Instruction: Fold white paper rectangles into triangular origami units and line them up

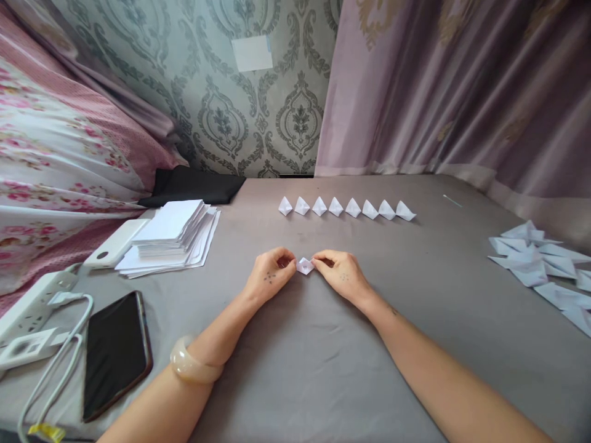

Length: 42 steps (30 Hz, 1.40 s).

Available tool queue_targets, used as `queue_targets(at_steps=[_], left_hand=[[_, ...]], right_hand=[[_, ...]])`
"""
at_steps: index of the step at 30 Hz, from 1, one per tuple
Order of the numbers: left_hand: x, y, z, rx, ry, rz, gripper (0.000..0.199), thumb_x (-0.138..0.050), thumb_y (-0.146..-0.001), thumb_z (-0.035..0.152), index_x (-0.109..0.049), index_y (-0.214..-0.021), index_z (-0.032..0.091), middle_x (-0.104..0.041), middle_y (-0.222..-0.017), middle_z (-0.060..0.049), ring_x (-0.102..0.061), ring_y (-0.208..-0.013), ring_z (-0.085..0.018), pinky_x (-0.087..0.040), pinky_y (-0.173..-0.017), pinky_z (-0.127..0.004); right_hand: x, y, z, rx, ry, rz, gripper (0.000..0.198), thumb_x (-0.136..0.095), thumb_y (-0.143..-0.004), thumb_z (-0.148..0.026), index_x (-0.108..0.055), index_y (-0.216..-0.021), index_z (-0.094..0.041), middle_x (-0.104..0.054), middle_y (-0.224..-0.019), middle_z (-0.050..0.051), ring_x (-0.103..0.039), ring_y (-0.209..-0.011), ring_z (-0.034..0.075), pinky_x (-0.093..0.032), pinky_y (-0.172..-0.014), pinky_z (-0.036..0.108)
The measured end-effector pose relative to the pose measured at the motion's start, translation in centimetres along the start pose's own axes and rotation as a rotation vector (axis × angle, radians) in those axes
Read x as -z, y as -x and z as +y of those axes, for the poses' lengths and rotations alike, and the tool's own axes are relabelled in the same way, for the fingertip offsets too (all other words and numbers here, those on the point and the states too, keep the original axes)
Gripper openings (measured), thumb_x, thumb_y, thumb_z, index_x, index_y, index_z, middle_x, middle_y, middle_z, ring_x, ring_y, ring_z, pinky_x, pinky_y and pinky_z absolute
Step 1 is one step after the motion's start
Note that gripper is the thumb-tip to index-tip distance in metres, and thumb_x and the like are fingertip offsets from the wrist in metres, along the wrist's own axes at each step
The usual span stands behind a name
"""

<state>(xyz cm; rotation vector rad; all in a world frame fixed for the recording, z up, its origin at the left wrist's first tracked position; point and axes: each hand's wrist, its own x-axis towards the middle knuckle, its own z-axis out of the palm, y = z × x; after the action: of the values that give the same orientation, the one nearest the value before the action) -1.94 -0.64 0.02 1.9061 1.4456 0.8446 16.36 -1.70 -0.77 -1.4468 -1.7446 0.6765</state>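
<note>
"Fabric (pixel 55 135) in pink florals at far left, then a white paper stack (pixel 168 223), damask wallpaper (pixel 221 120) behind, grey, faintly wrinkled tabletop (pixel 295 375) across the front, mauve curtain (pixel 415 92) on the right!"

"And mid-tabletop?"

"Left hand (pixel 272 274), fingertips pinched on one corner of a small folded paper (pixel 305 266); right hand (pixel 342 275), pinching the opposite corner!"

"How's it looking?"

"White, crisply creased, peaked in the middle, corners pointing out both ways!"

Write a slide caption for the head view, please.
Left hand and right hand hold a folded paper piece before a row of eight others.
</note>
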Motion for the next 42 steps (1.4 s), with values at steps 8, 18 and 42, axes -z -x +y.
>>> queue_targets(at_steps=[8, 18, 42], left_hand=[[0.7, 0.4, -0.9, -0.294, -0.099, -0.089, 0.028, -0.045, -0.08, 0.014, -0.065, -0.099, 0.019, -0.06, -0.085, -0.002, -0.052, -0.066, -0.011, -0.042, -0.067, -0.022], [1.3, 0.5, -1.2, -0.31, -0.243, -0.159, 0.033, -0.041, -0.082, 0.013, -0.068, -0.099, 0.022, -0.06, -0.099, -0.005, -0.056, -0.071, -0.012, -0.042, -0.07, -0.024], [-0.5, 0.3, -0.1, 0.038, 0.71, 0.23, 0.048, -0.062, -0.07, 0.016, -0.051, -0.116, 0.02, -0.057, -0.097, -0.002, -0.061, -0.08, -0.011, -0.05, -0.07, -0.022]], right_hand=[[1.2, 0.1, 0.9, 0.267, 0.123, -0.134, 0.029, -0.045, -0.088, -0.016, -0.067, -0.103, -0.026, -0.069, -0.096, 0.002, -0.063, -0.085, 0.015, -0.046, -0.077, 0.026], [2.2, 0.1, 1.4, 0.29, 0.286, -0.184, 0.027, -0.045, -0.085, -0.01, -0.065, -0.095, -0.025, -0.066, -0.09, 0.0, -0.058, -0.074, 0.013, -0.043, -0.07, 0.024], [-1.4, 3.4, -3.8, 0.318, 0.311, -0.048, 0.027, -0.042, -0.089, -0.016, -0.063, -0.106, -0.02, -0.061, -0.102, 0.007, -0.062, -0.075, 0.014, -0.046, -0.071, 0.025]])
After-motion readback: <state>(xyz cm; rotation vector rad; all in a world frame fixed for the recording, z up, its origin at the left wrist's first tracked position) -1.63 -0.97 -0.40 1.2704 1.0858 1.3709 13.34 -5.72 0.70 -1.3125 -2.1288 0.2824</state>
